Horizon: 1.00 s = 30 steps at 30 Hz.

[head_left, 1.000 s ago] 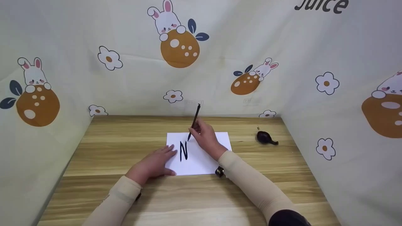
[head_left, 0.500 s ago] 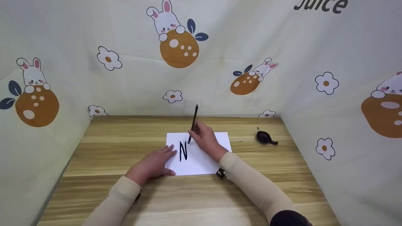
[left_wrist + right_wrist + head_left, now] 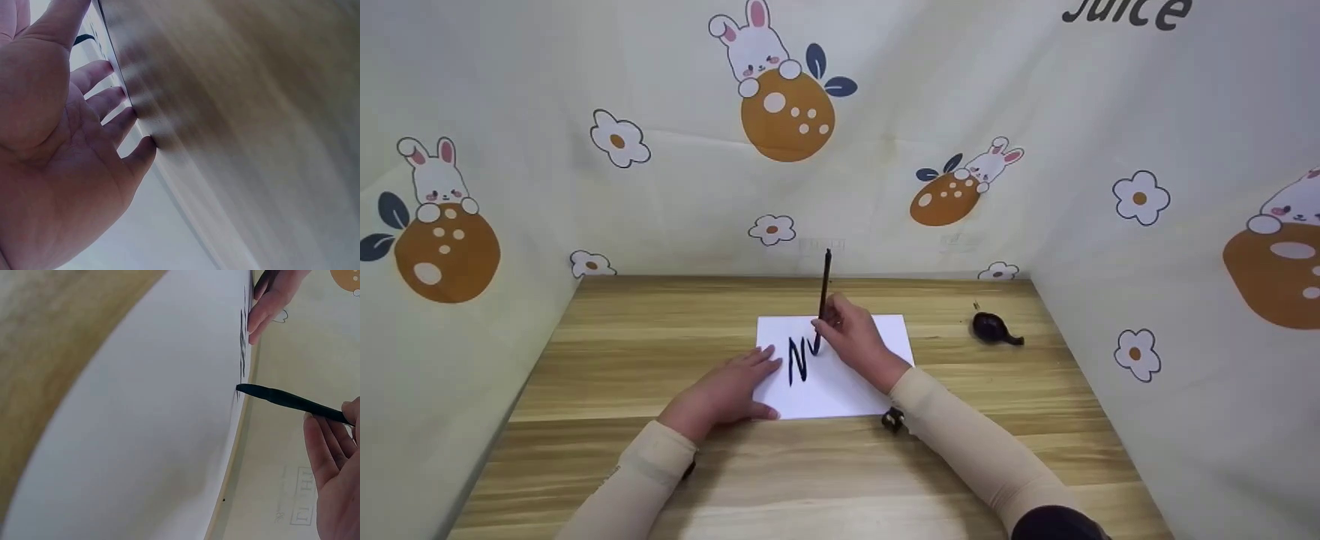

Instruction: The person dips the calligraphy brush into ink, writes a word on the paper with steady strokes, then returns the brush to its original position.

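Two bare hands work at a sheet of white paper [image 3: 855,394]: the right hand [image 3: 851,334] pinches a black writing brush [image 3: 823,289] between thumb and fingers, while the left hand [image 3: 725,391] lies spread with relaxed, nearly straight fingers, grasping nothing. Its fingertips rest on the paper along the left edge, the thumb by the near-left corner. Some of the right hand's fingers are hidden behind the thumb in the head view, and the right wrist view cuts off the brush's upper end.

The brush stands over the paper's far half, tip down on the sheet; its long axis is steep, the top leaning slightly to the right and rising across the table's far edge as seen from the head. Seen from above, the tip merges with a black V-like stroke [image 3: 814,347], just right of a black letter N [image 3: 798,361].

Beside the paper's near-right corner, a small black device [image 3: 893,420] is partly covered by the right sleeve [image 3: 967,435]. Toward the wooden table's [image 3: 810,480] far-right corner lies a dark gourd-shaped object [image 3: 991,328], its narrow end pointing to the right edge; whether it is hollow or holds anything cannot be made out. Behind hangs a printed cloth [image 3: 870,165], the word "Juice" [image 3: 1129,11] clipped at the top
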Each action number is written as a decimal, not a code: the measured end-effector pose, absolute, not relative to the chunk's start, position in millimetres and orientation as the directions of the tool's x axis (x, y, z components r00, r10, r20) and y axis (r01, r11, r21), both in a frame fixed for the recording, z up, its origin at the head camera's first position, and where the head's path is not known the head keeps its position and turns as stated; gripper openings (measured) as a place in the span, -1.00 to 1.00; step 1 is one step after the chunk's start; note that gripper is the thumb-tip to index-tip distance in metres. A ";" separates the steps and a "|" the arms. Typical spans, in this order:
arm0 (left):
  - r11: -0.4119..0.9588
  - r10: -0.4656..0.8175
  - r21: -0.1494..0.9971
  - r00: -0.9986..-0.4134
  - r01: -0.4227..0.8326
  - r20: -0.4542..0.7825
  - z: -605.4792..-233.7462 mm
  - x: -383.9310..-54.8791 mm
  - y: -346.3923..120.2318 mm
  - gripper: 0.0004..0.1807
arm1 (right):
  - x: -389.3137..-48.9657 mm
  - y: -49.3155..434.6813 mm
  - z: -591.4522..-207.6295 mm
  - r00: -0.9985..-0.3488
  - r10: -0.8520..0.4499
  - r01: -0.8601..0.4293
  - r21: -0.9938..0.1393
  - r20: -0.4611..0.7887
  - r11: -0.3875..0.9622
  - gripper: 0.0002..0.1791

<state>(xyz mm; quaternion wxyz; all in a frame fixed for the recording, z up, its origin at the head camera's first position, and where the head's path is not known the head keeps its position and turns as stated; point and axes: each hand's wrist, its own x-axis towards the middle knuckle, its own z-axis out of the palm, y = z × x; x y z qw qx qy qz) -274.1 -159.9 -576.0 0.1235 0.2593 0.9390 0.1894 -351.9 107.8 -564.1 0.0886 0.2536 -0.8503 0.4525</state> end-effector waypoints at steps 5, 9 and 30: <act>0.803 0.524 0.412 -0.840 0.431 -0.143 -576.9 -274.7 -160.3 0.07 | -348.1 109.4 -563.4 -0.855 -0.359 -0.510 -0.730 0.374 0.454 -0.86; 0.804 0.521 0.414 -0.842 0.427 -0.143 -575.8 -274.2 -160.1 0.07 | -345.5 111.1 -564.7 -0.855 -0.372 -0.505 -0.742 0.361 0.441 -0.83; 0.794 0.536 0.416 -0.833 0.443 -0.136 -568.7 -270.9 -158.0 0.07 | -328.3 114.9 -562.7 -0.857 -0.417 -0.477 -0.770 0.302 0.423 -0.84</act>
